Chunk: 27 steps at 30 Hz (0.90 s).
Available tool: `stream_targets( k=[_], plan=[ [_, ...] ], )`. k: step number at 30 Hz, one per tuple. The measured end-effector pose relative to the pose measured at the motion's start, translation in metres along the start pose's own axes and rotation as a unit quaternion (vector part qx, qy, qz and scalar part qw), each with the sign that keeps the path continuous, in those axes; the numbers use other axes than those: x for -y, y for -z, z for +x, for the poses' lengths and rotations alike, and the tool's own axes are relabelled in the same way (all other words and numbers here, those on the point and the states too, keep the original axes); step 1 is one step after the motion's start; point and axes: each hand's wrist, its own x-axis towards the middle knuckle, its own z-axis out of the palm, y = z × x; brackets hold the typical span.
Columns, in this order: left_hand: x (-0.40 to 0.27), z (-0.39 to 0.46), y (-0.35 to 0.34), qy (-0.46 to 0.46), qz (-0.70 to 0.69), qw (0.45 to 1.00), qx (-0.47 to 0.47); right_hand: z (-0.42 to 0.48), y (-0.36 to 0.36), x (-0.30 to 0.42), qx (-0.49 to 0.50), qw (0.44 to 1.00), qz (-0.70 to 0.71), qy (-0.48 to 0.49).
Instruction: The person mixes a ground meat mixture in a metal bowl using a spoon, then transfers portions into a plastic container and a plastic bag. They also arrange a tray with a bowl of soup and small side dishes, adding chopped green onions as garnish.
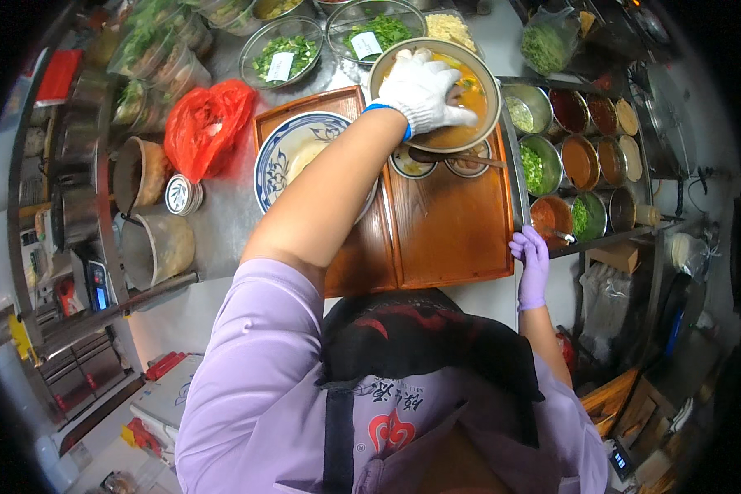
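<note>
My left hand, in a white knit glove with a blue cuff, is over a round bowl of orange-brown soup at the far side of a wooden tray. Its fingers are spread; whether they grip anything is hidden. A wooden spoon lies across two small dishes, one patterned and one holding brownish food. Under my left forearm is a blue-and-white patterned bowl on a second wooden tray. My right hand, in a purple glove, is at the right tray's edge, its grip unclear.
Metal containers of red sauce, brown sauce and chopped greens line the right. Bowls of chopped scallions and leafy greens stand behind. At left are a red plastic bag, stacked small dishes and a plastic tub.
</note>
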Motion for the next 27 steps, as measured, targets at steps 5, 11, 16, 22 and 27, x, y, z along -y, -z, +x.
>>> stream_targets(
  k=[5, 11, 16, 22, 27],
  plan=[
    [0.048, 0.001, 0.024, 0.043, -0.224, 0.966, -0.122, -0.015, 0.002, 0.005, -0.061, 0.998, -0.007, -0.008],
    [0.228, -0.004, -0.050, 0.247, -0.158, 0.955, -0.050, -0.019, -0.007, -0.006, -0.059, 0.998, -0.014, 0.001],
    [0.201, 0.039, -0.064, 0.125, 0.169, 0.957, 0.199, -0.034, -0.015, -0.025, -0.053, 0.998, 0.029, 0.030],
    [0.220, 0.049, -0.091, 0.162, 0.163, 0.937, 0.264, -0.039, -0.024, -0.018, -0.067, 0.994, 0.084, 0.022],
    [0.216, 0.045, -0.065, 0.151, 0.135, 0.977, 0.072, -0.040, -0.020, 0.002, -0.023, 0.999, 0.015, 0.043]
  ],
)
